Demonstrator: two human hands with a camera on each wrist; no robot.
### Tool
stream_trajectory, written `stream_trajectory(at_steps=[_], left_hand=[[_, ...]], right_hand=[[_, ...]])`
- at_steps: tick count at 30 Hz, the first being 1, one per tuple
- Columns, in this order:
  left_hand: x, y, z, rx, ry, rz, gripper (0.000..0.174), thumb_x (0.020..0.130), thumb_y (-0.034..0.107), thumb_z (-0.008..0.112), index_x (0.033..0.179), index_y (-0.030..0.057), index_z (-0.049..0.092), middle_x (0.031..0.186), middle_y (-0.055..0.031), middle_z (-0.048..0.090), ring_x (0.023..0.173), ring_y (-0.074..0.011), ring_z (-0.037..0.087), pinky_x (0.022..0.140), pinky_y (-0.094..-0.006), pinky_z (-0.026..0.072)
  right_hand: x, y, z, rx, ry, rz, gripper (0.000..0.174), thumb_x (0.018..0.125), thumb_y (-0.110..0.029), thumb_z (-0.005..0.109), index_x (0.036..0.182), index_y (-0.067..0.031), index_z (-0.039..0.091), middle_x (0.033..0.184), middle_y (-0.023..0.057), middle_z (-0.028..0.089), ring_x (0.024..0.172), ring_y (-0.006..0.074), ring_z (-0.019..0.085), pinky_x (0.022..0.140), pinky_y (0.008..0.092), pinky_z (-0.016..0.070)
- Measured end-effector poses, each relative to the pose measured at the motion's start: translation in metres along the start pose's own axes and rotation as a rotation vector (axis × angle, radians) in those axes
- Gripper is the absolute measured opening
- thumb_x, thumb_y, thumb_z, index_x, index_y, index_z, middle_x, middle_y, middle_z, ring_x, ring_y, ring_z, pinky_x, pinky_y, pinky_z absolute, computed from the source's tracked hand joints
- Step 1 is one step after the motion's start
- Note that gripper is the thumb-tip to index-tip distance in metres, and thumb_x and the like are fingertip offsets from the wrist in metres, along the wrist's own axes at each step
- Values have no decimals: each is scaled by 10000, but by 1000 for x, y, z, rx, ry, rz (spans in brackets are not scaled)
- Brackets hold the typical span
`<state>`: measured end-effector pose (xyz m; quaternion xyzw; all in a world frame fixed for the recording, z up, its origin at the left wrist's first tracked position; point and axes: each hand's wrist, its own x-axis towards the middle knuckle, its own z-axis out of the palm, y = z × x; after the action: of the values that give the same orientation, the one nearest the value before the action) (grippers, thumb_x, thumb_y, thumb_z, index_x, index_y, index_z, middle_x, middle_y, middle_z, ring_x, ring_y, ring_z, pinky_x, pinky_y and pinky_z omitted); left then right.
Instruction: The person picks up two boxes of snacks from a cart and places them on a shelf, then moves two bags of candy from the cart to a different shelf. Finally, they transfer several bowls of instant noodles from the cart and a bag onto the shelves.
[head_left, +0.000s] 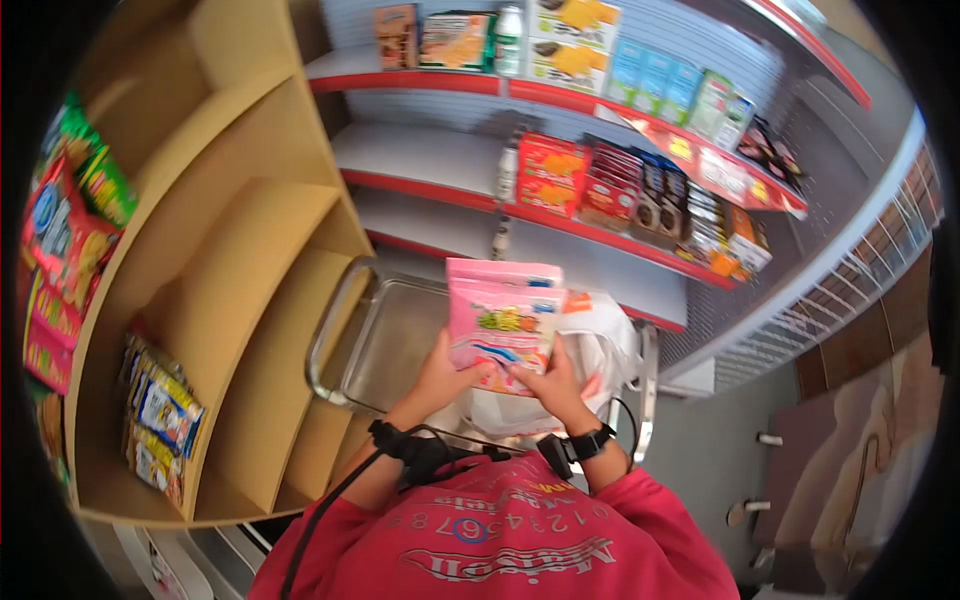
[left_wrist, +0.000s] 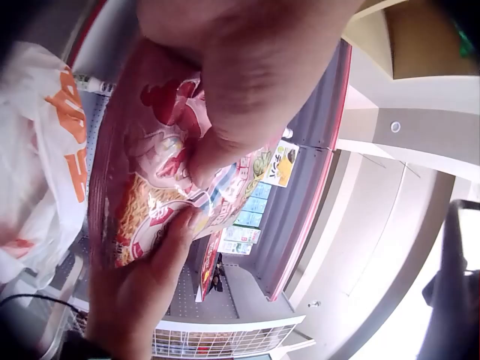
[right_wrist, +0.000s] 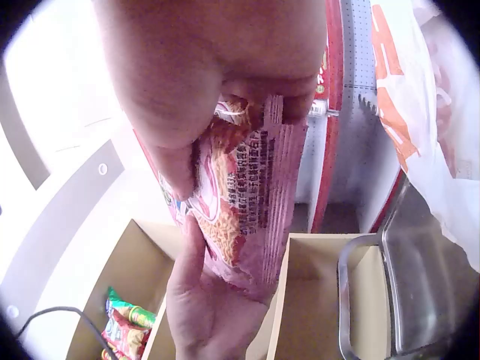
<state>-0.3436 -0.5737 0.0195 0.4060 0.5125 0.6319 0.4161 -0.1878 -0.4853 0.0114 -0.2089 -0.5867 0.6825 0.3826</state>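
Observation:
A pink snack bag is held upright between both hands, in front of the person's chest. The pink top edge of a second bag shows right behind it. My left hand grips the lower left side, its thumb on the printed front. On the lower right side, my right hand grips it the same way. Both wrist views show the thumbs pressed on the bag, which carries pictures of crunchy noodles. Its ridged seal runs along one side of the bag in the right wrist view. Most fingers are hidden behind it.
Below the hands is a metal-framed cart with a white plastic bag on its right. Red-edged shelves with boxes and packets stand ahead. At left, a wooden shelf unit holds snack bags. A white wire rack stands right.

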Motion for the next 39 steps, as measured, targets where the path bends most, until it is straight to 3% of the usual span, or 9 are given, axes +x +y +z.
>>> stream_trajectory(at_steps=[3,10,16,22,25,26,31,36,39], left_hand=[[8,-10,-10,282,35,131,752,641,157,752,1227,2,306,1116,-110,483,1010,-163,480,848,-296,414],[-4,16,-15,178,60,-27,648,656,210,736,1160,-16,396,1031,-97,542,912,-140,521,812,-283,435],[-40,24,-59,418,178,-69,564,665,250,719,1072,-25,442,969,-128,568,834,-164,562,726,-284,464],[-86,47,-110,555,302,-84,627,648,296,728,1097,-23,428,979,-136,560,890,-161,542,763,-281,445],[-104,44,-144,602,449,16,619,667,231,723,1136,-17,402,1003,-107,551,917,-141,523,799,-272,435],[-111,44,-158,460,531,44,598,677,177,713,1147,-13,395,1011,-89,545,922,-134,519,811,-273,435],[-148,65,-243,104,1005,293,518,668,86,701,1101,-9,433,969,-103,565,896,-145,538,775,-274,451],[-171,65,-327,574,1394,248,543,637,115,717,1081,-26,437,959,-136,578,859,-222,573,754,-309,454],[-170,67,-356,474,1472,201,561,621,131,726,1075,-31,439,988,-166,568,875,-254,570,772,-314,442]], right_hand=[[2,2,1,7,28,-45,554,682,-24,677,1148,-19,378,1042,80,518,930,157,529,803,276,441],[9,13,15,-77,99,-7,488,727,6,577,1166,-12,363,1065,89,494,974,161,490,851,283,389],[17,32,51,-49,-189,130,465,750,5,557,1171,-6,361,1079,88,491,961,151,488,851,282,382],[22,48,106,-47,-432,171,516,761,-13,575,1207,9,316,1095,99,480,948,146,493,829,269,392],[28,51,133,-23,-513,192,520,792,-23,539,1240,4,277,1107,110,471,931,146,508,764,262,429],[27,42,142,-122,-533,154,515,822,-44,494,1272,-21,244,1101,113,469,872,148,545,675,250,453],[31,45,148,-166,-530,153,462,844,-85,468,1265,-56,280,1038,99,502,768,157,582,622,237,446],[29,49,133,-195,-442,175,410,852,-121,474,1229,-51,329,979,82,534,749,152,580,617,228,439],[26,52,123,-236,-388,147,383,869,-177,464,1214,-53,355,951,80,546,728,147,579,604,228,447]])
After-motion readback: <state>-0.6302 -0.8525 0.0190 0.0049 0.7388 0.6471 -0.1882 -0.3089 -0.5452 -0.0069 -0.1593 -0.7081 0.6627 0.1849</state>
